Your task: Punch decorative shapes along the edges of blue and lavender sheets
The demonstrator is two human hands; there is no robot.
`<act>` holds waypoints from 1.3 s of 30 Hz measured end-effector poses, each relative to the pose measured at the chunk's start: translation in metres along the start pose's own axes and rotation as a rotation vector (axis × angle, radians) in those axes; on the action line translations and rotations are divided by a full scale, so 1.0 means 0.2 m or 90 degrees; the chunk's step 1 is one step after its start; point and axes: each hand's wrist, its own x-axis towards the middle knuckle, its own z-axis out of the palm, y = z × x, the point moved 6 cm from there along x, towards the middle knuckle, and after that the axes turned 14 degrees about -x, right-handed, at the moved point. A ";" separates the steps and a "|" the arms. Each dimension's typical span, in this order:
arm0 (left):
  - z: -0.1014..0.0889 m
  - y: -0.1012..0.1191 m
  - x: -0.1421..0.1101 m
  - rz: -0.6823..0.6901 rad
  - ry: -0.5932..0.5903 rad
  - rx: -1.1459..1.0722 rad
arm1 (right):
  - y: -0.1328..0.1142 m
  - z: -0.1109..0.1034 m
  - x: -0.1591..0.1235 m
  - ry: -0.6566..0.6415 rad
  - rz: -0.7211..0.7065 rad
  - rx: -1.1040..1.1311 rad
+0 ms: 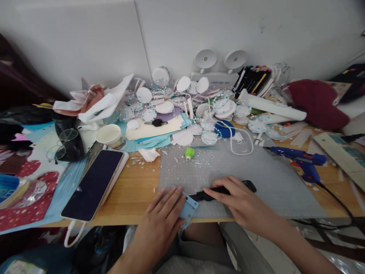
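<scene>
Left hand: the bare left hand [166, 211] lies palm down, fingers stretched out and close together, pressing on a small light blue piece of card or paper [190, 209] without gripping it.
Right hand: the bare right hand [238, 199] is curled closed around a slim black-handled cutting knife [211, 193], index finger reaching along it.
Knife: it points from the right hand toward the left, its tip at the edge of the blue piece.
Blue piece: partly under the left hand's fingers, it sits between the two hands, at the table's front edge.
Work surface: a grey gridded cutting mat [273, 186] spreads beyond and beside the right hand on a pale wooden table [132, 194].
Left of left hand: a large dark-screened phone [92, 186] with a white cable.
Beyond the hands: a small lime-green object [189, 153], then heaped white discs with blue specks [224, 107].
Right of right hand: a blue glue gun [303, 159] with a black cord.
</scene>
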 end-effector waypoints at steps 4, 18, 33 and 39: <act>-0.01 0.00 0.01 -0.022 -0.014 -0.029 | -0.01 0.01 0.04 -0.005 -0.014 -0.006; 0.04 0.01 -0.01 0.001 0.003 0.059 | -0.01 0.04 0.15 0.017 -0.036 0.000; 0.01 0.05 -0.04 -0.096 0.165 0.127 | 0.02 0.05 0.19 0.054 -0.046 0.006; 0.03 0.06 -0.05 -0.104 0.148 0.144 | -0.02 0.08 0.24 0.066 -0.032 -0.022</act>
